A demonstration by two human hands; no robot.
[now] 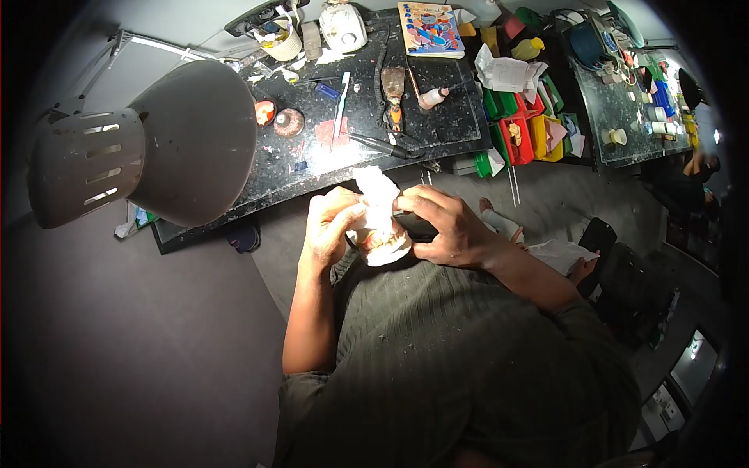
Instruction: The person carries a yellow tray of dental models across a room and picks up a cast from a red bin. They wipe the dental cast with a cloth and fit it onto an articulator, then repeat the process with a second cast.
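Between my two hands is a white plaster dental model (385,246), brightly lit, with a row of teeth facing me. A rough white plaster piece stands up from its top, toward the bench. My left hand (331,222) grips the model from the left, thumb and fingers closed on its side. From the right, my right hand (450,226) holds it with bent fingers at the upper part and the thumb lower down. The fingers hide parts of both sides. The model is held in front of my dark shirt, just off the bench edge.
The black speckled bench (460,117) carries a toothbrush (342,105), a black pen-like handpiece (386,146), a brush (393,97), a small bottle (434,97) and a book (431,30). A grey lamp (191,144) hangs at left. Coloured bins (519,140) stand right. Another person's hand (581,270) shows nearby.
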